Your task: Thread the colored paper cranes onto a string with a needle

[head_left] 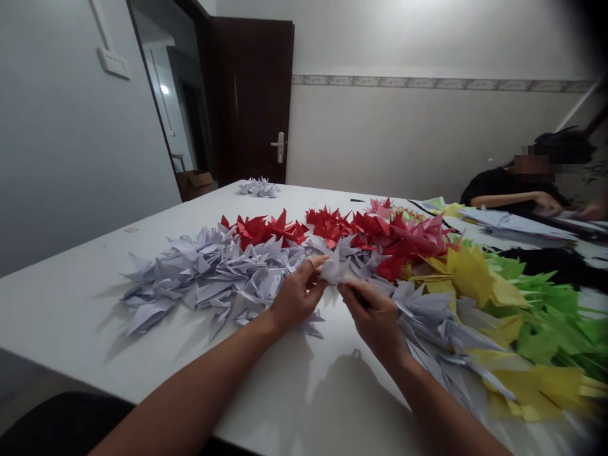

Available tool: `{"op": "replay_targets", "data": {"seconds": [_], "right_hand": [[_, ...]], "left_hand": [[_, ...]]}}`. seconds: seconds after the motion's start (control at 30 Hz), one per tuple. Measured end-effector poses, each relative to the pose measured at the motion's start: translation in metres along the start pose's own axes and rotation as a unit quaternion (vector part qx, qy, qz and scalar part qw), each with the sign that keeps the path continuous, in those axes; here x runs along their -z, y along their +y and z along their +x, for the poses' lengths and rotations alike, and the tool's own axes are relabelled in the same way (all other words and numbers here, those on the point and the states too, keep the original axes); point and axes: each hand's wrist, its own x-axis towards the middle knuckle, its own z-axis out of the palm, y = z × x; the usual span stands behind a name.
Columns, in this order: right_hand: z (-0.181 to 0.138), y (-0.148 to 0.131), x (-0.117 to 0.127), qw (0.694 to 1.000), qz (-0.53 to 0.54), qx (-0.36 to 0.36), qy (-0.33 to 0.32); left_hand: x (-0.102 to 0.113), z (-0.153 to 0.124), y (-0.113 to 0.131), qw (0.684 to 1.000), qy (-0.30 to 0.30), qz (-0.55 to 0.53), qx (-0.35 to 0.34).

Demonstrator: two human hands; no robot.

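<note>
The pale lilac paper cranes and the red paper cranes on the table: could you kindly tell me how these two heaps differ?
The pale lilac folded-paper cranes are a soft grey-violet, while the red folded-paper cranes are vivid. The lilac heap spreads wider and lies nearer the person; the red heap forms a narrower band behind it. Both are pointed origami shapes in loose heaps on the white table.

**Around the white table (71, 310)**

A dark brown wooden door (249, 95) stands at the far end, fitted with a silver metal lever handle (279, 147). A white plastic switch plate (114, 63) is mounted on the pale grey left wall, and a brown cardboard box (199, 179) sits low beyond the table's corner. A patterned grey border strip (427, 83) runs along the far wall. To the right, a person in a black shirt (513, 187) sits beside a pile of pale paper (517, 223).
</note>
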Motion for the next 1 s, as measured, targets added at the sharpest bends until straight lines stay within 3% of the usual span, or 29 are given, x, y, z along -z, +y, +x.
{"op": "replay_targets", "data": {"seconds": [0.2, 0.43, 0.8, 1.0], "right_hand": [[0.003, -0.01, 0.01, 0.978, 0.146, -0.115, -0.089], [0.004, -0.02, 0.004, 0.959, 0.191, -0.148, -0.145], [0.006, -0.028, 0.004, 0.887, 0.328, -0.294, -0.139], [0.006, -0.024, 0.004, 0.883, 0.329, -0.307, -0.133]], "left_hand": [[0.005, 0.003, 0.005, 0.996, 0.086, 0.033, -0.008], [0.005, 0.002, -0.003, 0.991, 0.083, 0.1, -0.022], [0.002, -0.003, 0.007, 0.983, 0.081, 0.146, -0.08], [-0.002, -0.003, 0.015, 0.975, 0.06, 0.168, -0.134]]}}
